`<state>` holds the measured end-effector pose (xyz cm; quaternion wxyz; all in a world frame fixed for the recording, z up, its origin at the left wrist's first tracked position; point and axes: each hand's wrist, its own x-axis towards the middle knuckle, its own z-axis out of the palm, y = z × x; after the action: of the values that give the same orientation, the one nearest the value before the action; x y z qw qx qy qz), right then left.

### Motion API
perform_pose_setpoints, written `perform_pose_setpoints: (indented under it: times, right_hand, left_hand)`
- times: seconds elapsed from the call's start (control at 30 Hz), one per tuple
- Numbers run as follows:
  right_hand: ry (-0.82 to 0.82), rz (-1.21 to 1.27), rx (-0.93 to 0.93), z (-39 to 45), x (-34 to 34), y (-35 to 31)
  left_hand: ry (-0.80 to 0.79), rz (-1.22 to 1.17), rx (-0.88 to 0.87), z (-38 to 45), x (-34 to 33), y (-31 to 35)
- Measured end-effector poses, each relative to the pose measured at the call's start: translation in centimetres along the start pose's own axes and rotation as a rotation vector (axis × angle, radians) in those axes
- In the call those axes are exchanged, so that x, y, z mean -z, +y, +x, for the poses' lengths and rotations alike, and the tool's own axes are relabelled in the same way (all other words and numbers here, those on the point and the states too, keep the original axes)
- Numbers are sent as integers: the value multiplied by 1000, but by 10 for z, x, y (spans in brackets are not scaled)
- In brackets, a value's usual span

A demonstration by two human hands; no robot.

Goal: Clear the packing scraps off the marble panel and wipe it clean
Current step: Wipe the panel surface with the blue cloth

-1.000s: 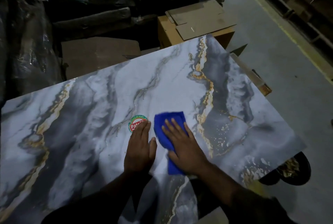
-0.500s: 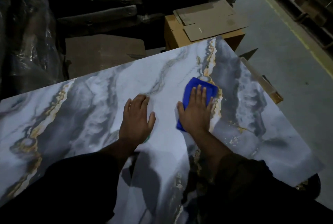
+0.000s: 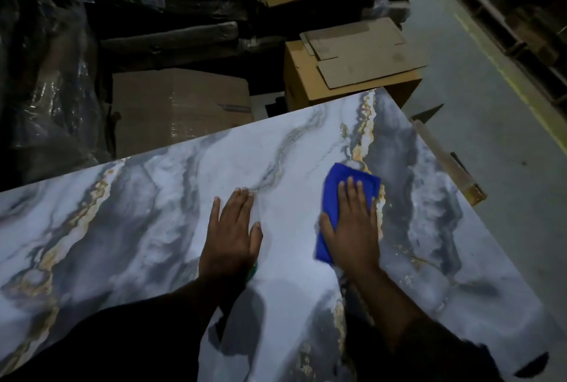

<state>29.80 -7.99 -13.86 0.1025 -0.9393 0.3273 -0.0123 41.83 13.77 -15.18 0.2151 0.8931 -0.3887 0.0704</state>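
Right now, step: I judge this as the wiping stage, since I see no loose packing scraps on the visible surface.
Panel: the large grey-and-white marble-patterned panel with gold veins (image 3: 159, 228) lies flat and fills the lower frame; what carries it is hidden beneath, so I cannot say if it is a desk or a trolley.
Right hand: my right hand (image 3: 352, 228) lies flat, fingers straight and together, pressing the folded blue cleaning cloth (image 3: 334, 185) onto the panel beside a gold vein, so the whole palm drives the cloth.
Left hand: my left hand (image 3: 233, 234) rests spread and flat on bare marble just left of the cloth, holding nothing, probably bracing my lean.
Hidden: a small green sliver (image 3: 252, 272) peeks from under the left palm; I cannot tell what it is.
Cut off: dark sleeves cover the near edge.
Surroundings: brown cardboard boxes (image 3: 352, 71) and dark wrapped bundles (image 3: 168, 34) stand beyond, dim and hard to read.
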Motion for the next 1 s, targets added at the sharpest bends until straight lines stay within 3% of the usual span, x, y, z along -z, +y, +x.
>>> perform_pose_setpoints:
  times: [0.13,0.3,0.43,0.5,0.6,0.67,0.83,1.0]
  right_hand:
    - [-9,-9,-80,64,-3,-52]
    - [-74,123,341,30,-15,-98]
    - [-76,131,544,-40,-17,-67]
    - [-26,124,407,-50,-13,-35]
    - [41,58,2,-23,-5,1]
    - [78,8,-151,11,-2,6]
    - [51,-37,-290,106,-3,-22]
    - [-15,-13,-214,192,2,-70]
  left_hand:
    - [9,18,-1,1,-1,-3]
    - [41,-75,55,3,1,1]
    - [-14,-95,62,4,2,-3]
    - [-41,-123,89,4,5,0]
    - [-62,-154,114,5,9,2]
    - [-64,-161,121,5,9,2]
    - [-12,-164,101,4,4,2]
    - [16,-102,48,4,-2,-2]
